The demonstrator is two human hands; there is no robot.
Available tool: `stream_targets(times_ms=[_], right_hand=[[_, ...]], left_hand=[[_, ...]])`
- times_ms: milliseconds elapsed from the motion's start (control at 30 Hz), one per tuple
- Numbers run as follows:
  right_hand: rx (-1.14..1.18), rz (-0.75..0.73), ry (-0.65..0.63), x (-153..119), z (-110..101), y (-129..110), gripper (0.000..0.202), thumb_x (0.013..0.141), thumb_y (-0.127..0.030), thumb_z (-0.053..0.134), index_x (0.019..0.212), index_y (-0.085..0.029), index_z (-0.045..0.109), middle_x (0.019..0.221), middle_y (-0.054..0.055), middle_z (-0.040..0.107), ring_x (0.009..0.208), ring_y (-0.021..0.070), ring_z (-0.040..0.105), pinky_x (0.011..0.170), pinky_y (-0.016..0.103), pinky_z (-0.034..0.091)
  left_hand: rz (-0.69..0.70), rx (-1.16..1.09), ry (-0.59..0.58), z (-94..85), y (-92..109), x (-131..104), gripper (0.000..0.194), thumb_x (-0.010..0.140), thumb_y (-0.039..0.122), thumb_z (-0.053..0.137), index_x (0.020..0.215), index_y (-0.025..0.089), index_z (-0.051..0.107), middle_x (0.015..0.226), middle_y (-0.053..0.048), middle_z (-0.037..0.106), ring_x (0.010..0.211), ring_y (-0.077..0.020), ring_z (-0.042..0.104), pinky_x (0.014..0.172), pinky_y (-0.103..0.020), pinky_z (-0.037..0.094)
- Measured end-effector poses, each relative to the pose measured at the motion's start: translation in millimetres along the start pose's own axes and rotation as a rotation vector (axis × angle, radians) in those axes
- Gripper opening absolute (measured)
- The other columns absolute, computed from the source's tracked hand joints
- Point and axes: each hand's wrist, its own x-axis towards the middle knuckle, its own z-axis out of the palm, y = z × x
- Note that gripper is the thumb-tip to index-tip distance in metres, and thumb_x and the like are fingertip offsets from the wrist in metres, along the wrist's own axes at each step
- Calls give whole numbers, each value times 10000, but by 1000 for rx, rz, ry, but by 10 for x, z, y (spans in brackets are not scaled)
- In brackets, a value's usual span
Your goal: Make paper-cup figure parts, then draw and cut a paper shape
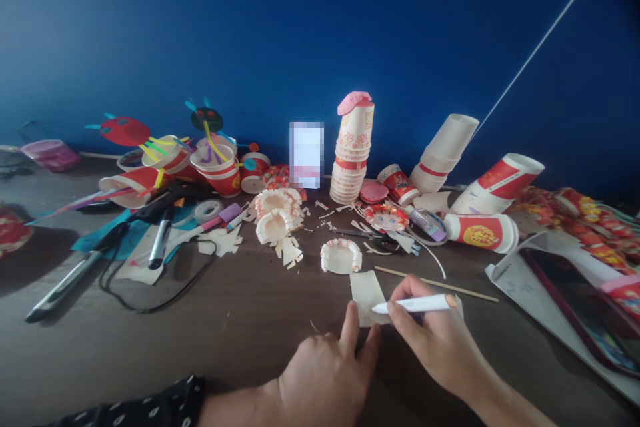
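Note:
My right hand is closed around a white marker with an orange spot near its back end. The marker's tip is at a small cream piece of paper on the dark table. With two fingers stretched out and apart, my left hand presses on the paper's near edge; its other fingers are partly hidden. Just beyond the paper lies a cut paper-cup piece with curled strips around its rim. A thin wooden stick lies to the right, beyond my right hand.
Stacked paper cups stand at the back, with more cups lying to the right. Scissors lie among paper scraps. A hot-glue gun and its black cable occupy the left; a phone lies at the right.

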Motion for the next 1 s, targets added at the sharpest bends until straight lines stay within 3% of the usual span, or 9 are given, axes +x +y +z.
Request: stream_targets(times_ms=[167, 400, 667, 1000], right_hand=[[-20, -13, -6, -7, -3, -17, 172, 797, -287, 446, 642, -211, 445, 466, -66, 437, 428, 113, 438, 425, 206, 345], [-14, -17, -4, -20, -17, -48, 166, 760, -242, 456, 598, -210, 435, 451, -67, 423, 419, 108, 425, 409, 200, 334], [0, 55, 109, 18, -14, 11, 179, 767, -285, 450, 603, -216, 433, 469, -45, 478, 441, 133, 471, 428, 222, 371], [-8, 51, 78, 28, -16, -15, 161, 766, -266, 442, 613, -216, 438, 448, -46, 506, 418, 129, 472, 421, 224, 377]], left_hand=[[-12, 18, 35, 24, 13, -5, 517, 841, 263, 383, 1338, 201, 257, 1258, -301, 375, 573, -209, 628, 444, -317, 492], [-12, 28, -13, -30, 7, 1, 530, 843, 238, 366, 1351, 201, 219, 1264, -310, 359, 576, -212, 627, 442, -317, 485], [-16, 12, -8, -3, 9, -1, 508, 842, 236, 372, 1337, 210, 260, 1277, -299, 354, 608, -217, 632, 464, -316, 486], [-30, 21, 13, -4, 6, -10, 495, 847, 248, 368, 1332, 215, 270, 1266, -300, 365, 587, -210, 626, 457, -316, 481]])
